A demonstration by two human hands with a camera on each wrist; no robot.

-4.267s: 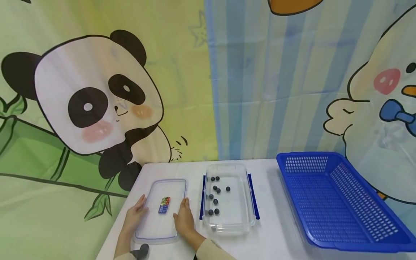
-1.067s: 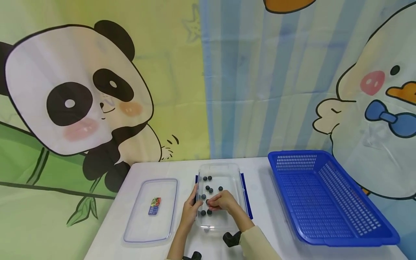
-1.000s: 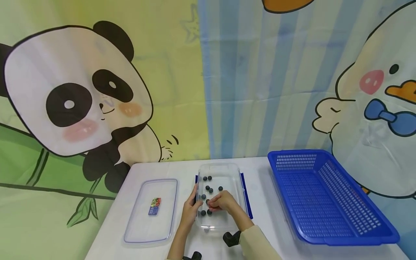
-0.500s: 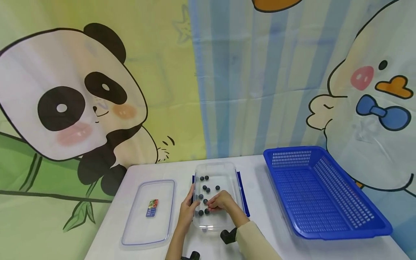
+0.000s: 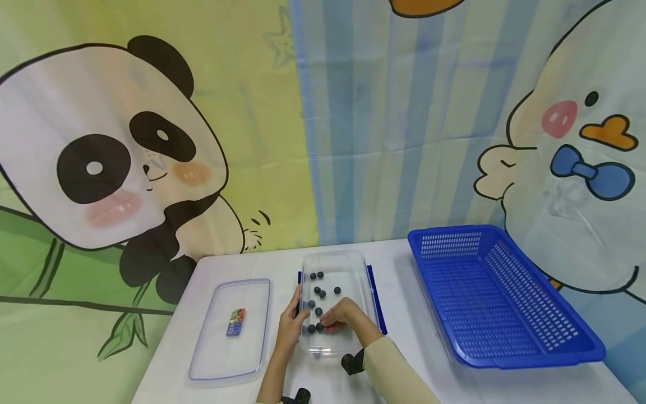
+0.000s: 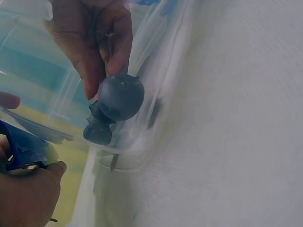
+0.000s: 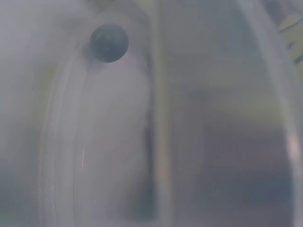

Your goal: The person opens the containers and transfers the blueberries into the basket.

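Clear plastic lid [image 5: 222,353] lies flat, left of both hands. The left hand [image 5: 290,330] grips the clear box [image 5: 348,275] by its left side. Inside, dark balls [image 5: 322,294] lie left of and beyond the right hand [image 5: 344,314], its bent fingertips at one ball [image 5: 320,326]; whether they pinch it, I cannot tell. Rightward sits a blue basket [image 5: 530,360].

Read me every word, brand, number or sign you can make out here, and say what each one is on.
No text is readable.
Small multicoloured rectangular sticker on the clear rectangular plastic lid: any printing is too small and blurred to read.
I see no other lettering.
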